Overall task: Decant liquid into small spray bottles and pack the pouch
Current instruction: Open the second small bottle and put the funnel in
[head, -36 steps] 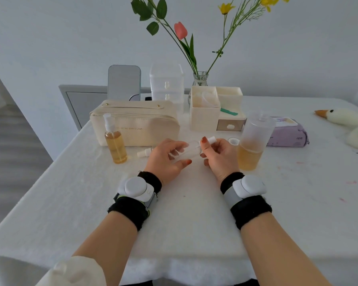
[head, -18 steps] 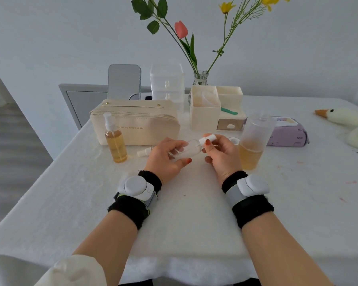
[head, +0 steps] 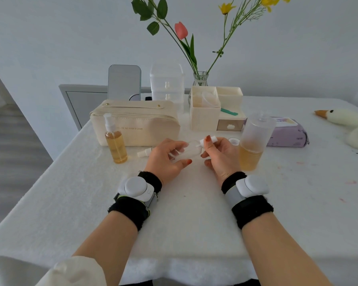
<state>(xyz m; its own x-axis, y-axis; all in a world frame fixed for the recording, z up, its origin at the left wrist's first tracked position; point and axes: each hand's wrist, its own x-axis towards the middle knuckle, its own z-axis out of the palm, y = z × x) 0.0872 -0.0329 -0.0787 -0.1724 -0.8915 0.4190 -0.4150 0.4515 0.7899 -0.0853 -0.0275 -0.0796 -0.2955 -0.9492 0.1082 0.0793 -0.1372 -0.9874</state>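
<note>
Clear bottle (head: pixel 184 152): small and see-through, held tilted above the white table (head: pixel 174 223) between both hands, with its neck to the right.
Left hand (head: pixel 165 159): fingers and thumb curl round the bottle's body.
Right hand (head: pixel 219 155): thumb and forefinger pinch the white spray head (head: pixel 212 139) at the bottle's neck. It is unclear whether the head is screwed on.
Filled sprayer (head: pixel 115 145): holds amber liquid and stands upright just in front of the pouch's left end.
Pouch (head: pixel 136 124): cream, lying lengthwise behind the hands.
Big bottle (head: pixel 253 145): frosted and partly filled with amber liquid, standing just beside the right hand.
Loose head (head: pixel 144 152): a second white sprayer top, lying on the cloth between the filled sprayer and the left hand.
Lid (head: pixel 234 140): small, round and white, on the table near the big bottle.
Backdrop: organiser (head: pixel 205 118), wipes pack (head: pixel 287 135), goose toy (head: pixel 343 120).
</note>
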